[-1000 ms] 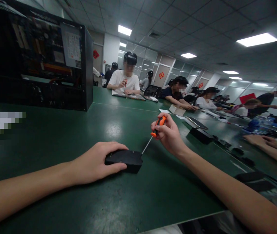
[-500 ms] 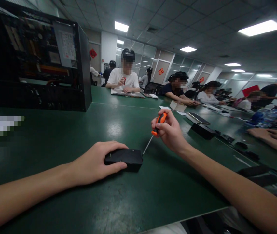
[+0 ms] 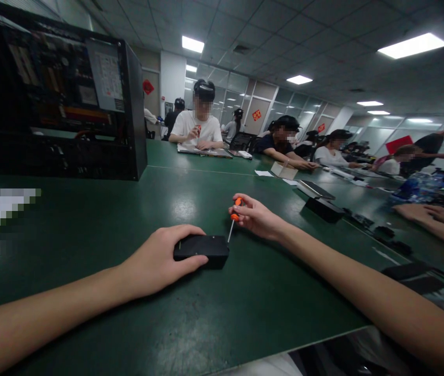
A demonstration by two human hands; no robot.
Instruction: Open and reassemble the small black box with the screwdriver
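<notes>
Two hands, one small black box, one little screwdriver on a green table.

The left hand (image 3: 159, 261) lies flat over the near end of the black box (image 3: 202, 249), fingers wrapped on its side to hold it down. The box is smooth, hard-looking and flat, shaped like a brick, with its long side running left to right on the shiny green table (image 3: 245, 297). The right hand (image 3: 256, 216) pinches the orange-handled screwdriver (image 3: 232, 222) between its fingertips. The thin metal shaft is nearly upright, handle up, tip down at the box's right top edge. Farther right lies another flat black box (image 3: 323, 209). Far left stands one open black computer case (image 3: 61, 99). Beyond it, several people sit at the table.
</notes>
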